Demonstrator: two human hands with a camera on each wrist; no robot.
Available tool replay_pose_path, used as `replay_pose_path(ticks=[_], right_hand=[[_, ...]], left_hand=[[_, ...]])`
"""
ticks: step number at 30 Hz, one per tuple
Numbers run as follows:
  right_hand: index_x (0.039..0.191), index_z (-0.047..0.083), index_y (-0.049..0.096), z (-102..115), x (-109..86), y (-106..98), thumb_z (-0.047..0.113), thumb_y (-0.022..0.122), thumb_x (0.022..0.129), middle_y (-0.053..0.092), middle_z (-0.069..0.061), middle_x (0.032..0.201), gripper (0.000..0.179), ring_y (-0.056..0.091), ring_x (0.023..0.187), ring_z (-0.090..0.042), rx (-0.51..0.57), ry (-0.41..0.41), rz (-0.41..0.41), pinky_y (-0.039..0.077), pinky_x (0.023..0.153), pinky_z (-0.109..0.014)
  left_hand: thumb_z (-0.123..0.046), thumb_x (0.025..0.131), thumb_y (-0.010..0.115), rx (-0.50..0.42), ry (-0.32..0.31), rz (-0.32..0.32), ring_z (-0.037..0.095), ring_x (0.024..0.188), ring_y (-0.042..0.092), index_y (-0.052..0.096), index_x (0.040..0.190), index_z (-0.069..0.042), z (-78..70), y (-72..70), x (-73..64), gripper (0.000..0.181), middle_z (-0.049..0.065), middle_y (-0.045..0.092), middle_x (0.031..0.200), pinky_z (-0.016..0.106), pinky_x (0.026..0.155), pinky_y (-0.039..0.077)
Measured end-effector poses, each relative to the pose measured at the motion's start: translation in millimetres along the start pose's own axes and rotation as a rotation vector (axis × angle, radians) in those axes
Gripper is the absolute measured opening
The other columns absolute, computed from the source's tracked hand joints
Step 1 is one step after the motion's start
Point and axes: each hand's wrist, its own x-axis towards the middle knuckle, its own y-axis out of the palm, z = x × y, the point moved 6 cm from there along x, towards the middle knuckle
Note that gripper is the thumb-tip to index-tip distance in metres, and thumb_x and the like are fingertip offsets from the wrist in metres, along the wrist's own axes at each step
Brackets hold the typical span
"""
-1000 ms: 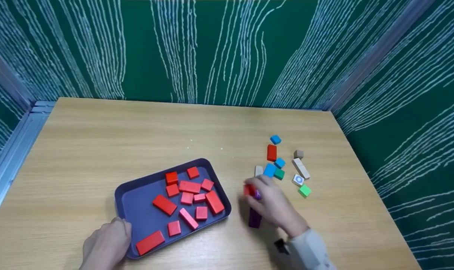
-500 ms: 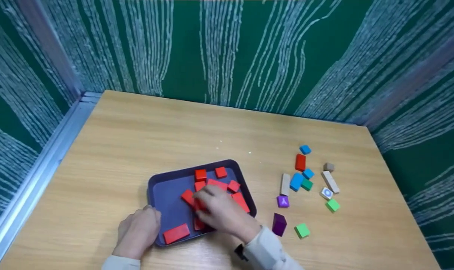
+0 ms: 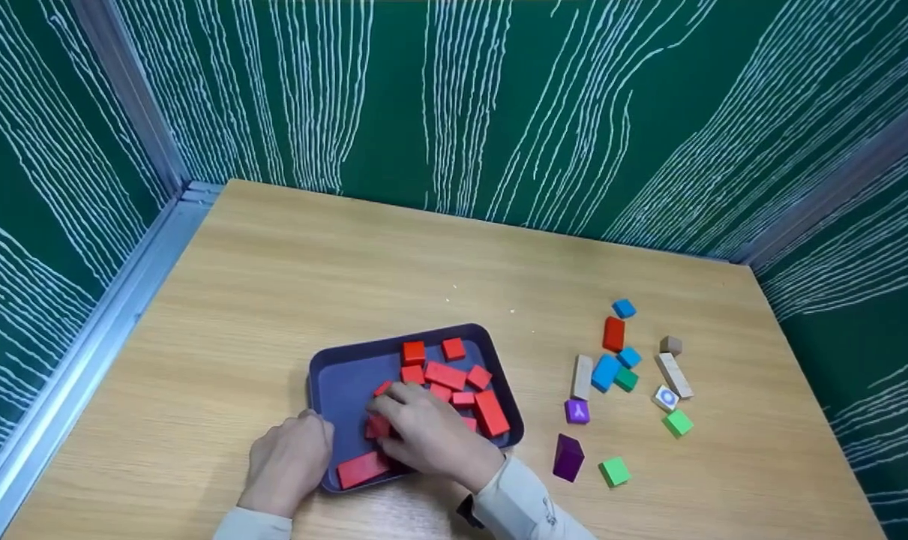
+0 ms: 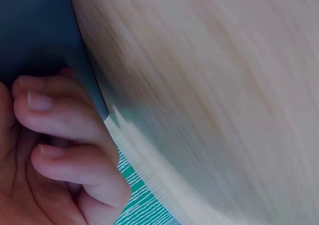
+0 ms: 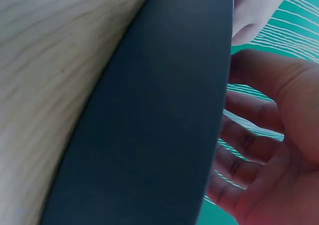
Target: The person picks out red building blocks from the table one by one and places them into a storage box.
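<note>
A dark blue tray (image 3: 349, 386) holds several red blocks (image 3: 445, 375) of different sizes, mostly in its right half. My left hand (image 3: 292, 454) grips the tray's left edge; its curled fingers (image 4: 62, 115) show against the wall in the left wrist view. Over the tray's lower middle, my right hand (image 3: 433, 433) pinches a red block (image 3: 377, 427) with fingers and thumb. A long red block (image 3: 363, 469) lies just below it at the near edge. In the right wrist view the tray wall hides those fingertips.
Right of the tray lie loose blocks: a dark purple block (image 3: 568, 457), a purple cube (image 3: 577, 411), a light green cube (image 3: 615, 472), a red block (image 3: 614, 334), blue blocks (image 3: 605, 373) and pale wooden ones (image 3: 582, 377). Green patterned walls (image 3: 394, 112) bound the table.
My right hand has carried a red block from beside the purple blocks leftward into the tray, then slightly further left. The left hand stays at the tray's edge. The head view has shifted.
</note>
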Motion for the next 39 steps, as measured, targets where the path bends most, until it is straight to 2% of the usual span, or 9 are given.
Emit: replay_pose_path(ticks=[3,8,10,13,19,24,27,34,39], right_hand=[[0.119,0.010,0.068,-9.2,-4.1,-6.1,0.019,0.076,0.088,0.062,-0.001,0.107,0.033,0.058,0.096,-0.015,0.000,0.028,0.015,0.050,0.085,-0.028],[0.119,0.008,0.068,-36.6,-14.4,-25.1,0.018,0.076,0.088,0.063,-0.003,0.106,0.033,0.059,0.095,-0.017,-0.028,0.067,-0.013,0.050,0.084,-0.031],[0.121,0.008,0.068,-53.2,-21.1,-33.7,0.019,0.077,0.088,0.064,-0.004,0.108,0.036,0.059,0.097,-0.018,-0.041,0.110,-0.018,0.051,0.084,-0.033],[0.124,0.009,0.066,-85.0,-35.8,-46.3,0.020,0.077,0.089,0.063,-0.005,0.111,0.039,0.058,0.099,-0.019,-0.047,0.227,-0.016,0.052,0.084,-0.034],[0.125,0.009,0.065,-157.6,-77.8,-68.8,0.016,0.077,0.089,0.060,-0.008,0.121,0.038,0.057,0.108,-0.026,-0.015,0.485,-0.066,0.050,0.090,-0.043],[0.125,0.003,0.062,-208.0,-119.0,-90.0,0.004,0.075,0.086,0.059,-0.017,0.123,0.041,0.057,0.112,-0.036,-0.009,0.561,-0.132,0.049,0.090,-0.051],[0.124,-0.002,0.061,-231.6,-141.2,-101.5,0.005,0.073,0.088,0.059,-0.022,0.124,0.039,0.056,0.112,-0.039,-0.005,0.606,-0.163,0.048,0.089,-0.054],[0.134,0.004,0.058,-265.7,-176.9,-111.1,0.015,0.068,0.096,0.054,-0.022,0.129,0.041,0.052,0.112,-0.040,0.072,0.810,-0.106,0.047,0.091,-0.057],[0.142,0.009,0.054,-279.8,-191.9,-106.6,0.022,0.067,0.098,0.049,-0.026,0.131,0.048,0.042,0.110,-0.044,0.056,0.892,-0.049,0.047,0.085,-0.054]], left_hand=[[-0.020,0.100,0.040,0.000,-0.005,0.009,0.027,0.063,0.057,0.059,0.085,0.001,-0.2,-0.3,1.4,0.032,0.012,0.059,0.073,0.049,0.057,0.046],[-0.022,0.102,0.039,0.004,-0.036,0.055,0.026,0.064,0.054,0.061,0.104,0.011,2.9,0.6,3.0,0.039,0.014,0.061,0.079,0.048,0.059,0.047],[-0.022,0.103,0.039,0.009,-0.050,0.073,0.026,0.064,0.054,0.060,0.106,0.011,4.9,1.3,3.3,0.040,0.014,0.061,0.080,0.048,0.060,0.048],[-0.023,0.103,0.039,0.011,-0.072,0.102,0.026,0.065,0.054,0.060,0.105,0.010,7.9,2.8,3.5,0.039,0.013,0.059,0.080,0.047,0.061,0.047],[-0.024,0.104,0.037,0.007,-0.119,0.157,0.025,0.065,0.052,0.058,0.109,0.011,13.3,6.5,1.4,0.042,0.011,0.055,0.077,0.044,0.059,0.045],[-0.023,0.103,0.035,0.027,-0.093,0.137,0.023,0.062,0.051,0.060,0.096,0.006,13.4,6.9,-0.7,0.039,0.008,0.052,0.070,0.044,0.057,0.045],[-0.023,0.103,0.034,0.031,-0.087,0.146,0.023,0.062,0.050,0.060,0.097,0.008,12.2,7.4,-0.4,0.040,0.008,0.052,0.070,0.045,0.058,0.045],[-0.023,0.103,0.035,0.031,-0.098,0.168,0.024,0.065,0.051,0.058,0.109,0.014,8.6,8.0,3.5,0.045,0.011,0.054,0.075,0.047,0.061,0.047],[-0.023,0.102,0.035,0.020,-0.111,0.189,0.025,0.064,0.051,0.058,0.111,0.014,5.1,10.8,4.4,0.045,0.011,0.053,0.073,0.045,0.061,0.045]])
